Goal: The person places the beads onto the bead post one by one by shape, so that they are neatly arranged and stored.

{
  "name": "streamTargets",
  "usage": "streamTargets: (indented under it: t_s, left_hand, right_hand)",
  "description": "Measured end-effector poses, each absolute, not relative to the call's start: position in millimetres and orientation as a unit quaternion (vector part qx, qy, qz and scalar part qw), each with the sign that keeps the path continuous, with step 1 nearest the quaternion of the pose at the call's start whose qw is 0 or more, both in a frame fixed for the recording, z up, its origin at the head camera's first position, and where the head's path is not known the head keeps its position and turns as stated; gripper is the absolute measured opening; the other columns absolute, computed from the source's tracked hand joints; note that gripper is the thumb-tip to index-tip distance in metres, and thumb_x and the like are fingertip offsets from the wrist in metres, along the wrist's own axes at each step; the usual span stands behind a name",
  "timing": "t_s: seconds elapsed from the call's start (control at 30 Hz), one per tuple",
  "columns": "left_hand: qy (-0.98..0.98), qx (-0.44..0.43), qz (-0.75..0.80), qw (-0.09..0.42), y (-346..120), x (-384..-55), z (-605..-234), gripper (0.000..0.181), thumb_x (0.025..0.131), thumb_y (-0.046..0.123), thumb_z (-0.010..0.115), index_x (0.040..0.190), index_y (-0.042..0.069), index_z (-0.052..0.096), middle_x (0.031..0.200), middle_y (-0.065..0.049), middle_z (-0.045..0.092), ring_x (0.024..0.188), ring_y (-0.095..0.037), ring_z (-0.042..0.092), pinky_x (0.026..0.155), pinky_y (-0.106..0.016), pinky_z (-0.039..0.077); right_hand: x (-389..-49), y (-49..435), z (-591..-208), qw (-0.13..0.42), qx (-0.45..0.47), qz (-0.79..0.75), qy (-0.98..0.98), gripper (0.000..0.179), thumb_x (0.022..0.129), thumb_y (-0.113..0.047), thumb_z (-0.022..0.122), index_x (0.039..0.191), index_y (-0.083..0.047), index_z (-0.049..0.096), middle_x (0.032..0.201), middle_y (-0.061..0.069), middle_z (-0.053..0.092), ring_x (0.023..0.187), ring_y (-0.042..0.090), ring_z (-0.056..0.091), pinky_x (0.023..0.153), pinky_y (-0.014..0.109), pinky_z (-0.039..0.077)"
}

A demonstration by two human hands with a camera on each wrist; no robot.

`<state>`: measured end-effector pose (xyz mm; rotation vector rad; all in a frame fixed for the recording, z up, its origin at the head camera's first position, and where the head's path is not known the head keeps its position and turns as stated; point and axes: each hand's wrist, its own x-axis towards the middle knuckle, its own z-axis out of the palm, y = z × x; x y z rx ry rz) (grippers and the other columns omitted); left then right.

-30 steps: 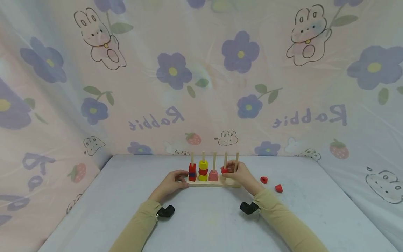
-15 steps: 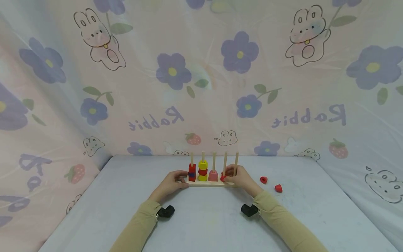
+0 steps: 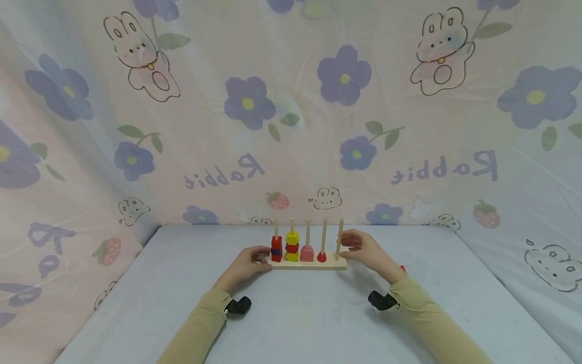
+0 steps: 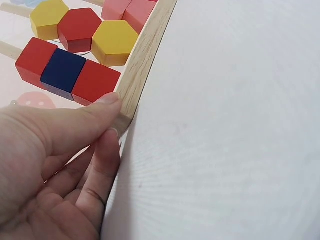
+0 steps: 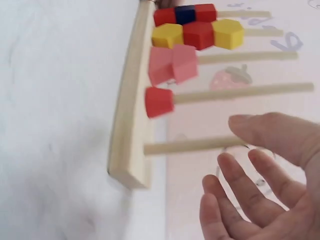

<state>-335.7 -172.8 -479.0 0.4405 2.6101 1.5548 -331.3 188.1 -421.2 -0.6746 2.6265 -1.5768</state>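
A wooden stacking base (image 3: 309, 266) with several upright pegs stands on the table. My left hand (image 3: 245, 263) pinches its left end between thumb and finger, beside the red and blue cube stack (image 4: 67, 68). Yellow and red hexagonal blocks (image 3: 292, 247) fill the second peg, and pink blocks (image 5: 172, 64) sit on the third. On the fourth peg, a red tapered bead (image 5: 159, 102) rests against the base. The rightmost peg (image 5: 190, 145) is bare. Near it is my right hand (image 3: 367, 251), its fingers relaxed and apart, holding nothing.
A small red piece (image 3: 402, 268) shows just past my right wrist, mostly hidden by it. Behind the table hangs a patterned curtain (image 3: 291, 126) with rabbits and flowers.
The red tapered bead has gone down the fourth peg to the base, and my right hand has let go and moved right. My left hand stays at the base.
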Motion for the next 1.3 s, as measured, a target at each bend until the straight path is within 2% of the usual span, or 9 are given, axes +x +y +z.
streamTargets:
  t_s: [0.13,0.3,0.5,0.67,0.97,1.17,1.3]
  left_hand:
    - [0.849,0.144,0.507,0.033,-173,-337,-479,0.049,0.081,0.015,0.077,0.126,0.006,0.059,0.089,-0.002,0.062,0.082,-0.018,0.055,0.082,-0.035,0.042]
    - [0.848,0.14,0.511,0.03,-172,-337,-478,0.049,0.08,0.013,0.077,0.125,0.006,0.059,0.089,-0.004,0.062,0.081,-0.018,0.054,0.082,-0.036,0.041]
    - [0.848,0.139,0.51,0.033,-172,-335,-478,0.049,0.081,0.012,0.077,0.126,0.005,0.059,0.093,-0.004,0.062,0.082,-0.018,0.054,0.081,-0.033,0.043]
    - [0.849,0.138,0.509,0.038,-172,-334,-478,0.049,0.081,0.013,0.076,0.127,0.007,0.059,0.09,-0.002,0.062,0.083,-0.018,0.055,0.082,-0.033,0.044]
    - [0.848,0.139,0.511,0.038,-173,-335,-479,0.049,0.082,0.014,0.076,0.127,0.008,0.059,0.093,-0.002,0.062,0.084,-0.019,0.055,0.082,-0.034,0.044]
    - [0.849,0.14,0.508,0.034,-173,-335,-479,0.048,0.082,0.014,0.076,0.126,0.007,0.059,0.095,-0.003,0.062,0.084,-0.019,0.055,0.081,-0.034,0.045]
    - [0.848,0.14,0.511,0.034,-173,-335,-480,0.049,0.082,0.014,0.076,0.127,0.006,0.058,0.094,-0.003,0.062,0.084,-0.019,0.055,0.08,-0.033,0.045]
  right_hand:
    - [-324,211,-413,-0.01,-0.229,-0.491,0.84,0.05,0.084,-0.007,0.073,0.128,0.003,0.051,0.122,0.022,0.058,0.116,0.043,0.051,0.096,0.05,0.04]
    - [-313,241,-405,-0.025,-0.227,-0.468,0.854,0.052,0.085,-0.015,0.074,0.129,0.001,0.051,0.125,0.022,0.056,0.116,0.038,0.052,0.097,0.05,0.039]
    - [-305,276,-405,-0.03,-0.214,-0.439,0.872,0.049,0.085,-0.011,0.072,0.127,0.002,0.051,0.123,0.023,0.057,0.115,0.041,0.052,0.096,0.051,0.039]
    - [-300,299,-409,-0.037,-0.213,-0.409,0.886,0.048,0.085,-0.011,0.072,0.126,0.004,0.051,0.121,0.024,0.058,0.114,0.045,0.051,0.093,0.051,0.041]
    - [-291,321,-421,0.002,-0.194,-0.376,0.906,0.05,0.085,-0.014,0.073,0.126,0.006,0.052,0.118,0.023,0.059,0.112,0.043,0.053,0.091,0.057,0.04]
    - [-293,330,-435,0.014,-0.191,-0.375,0.907,0.049,0.082,-0.014,0.075,0.123,0.005,0.055,0.116,0.021,0.061,0.106,0.038,0.057,0.087,0.051,0.044]
    - [-293,331,-442,0.017,-0.188,-0.379,0.906,0.047,0.08,-0.011,0.076,0.12,0.005,0.057,0.115,0.021,0.061,0.103,0.036,0.058,0.082,0.04,0.048]
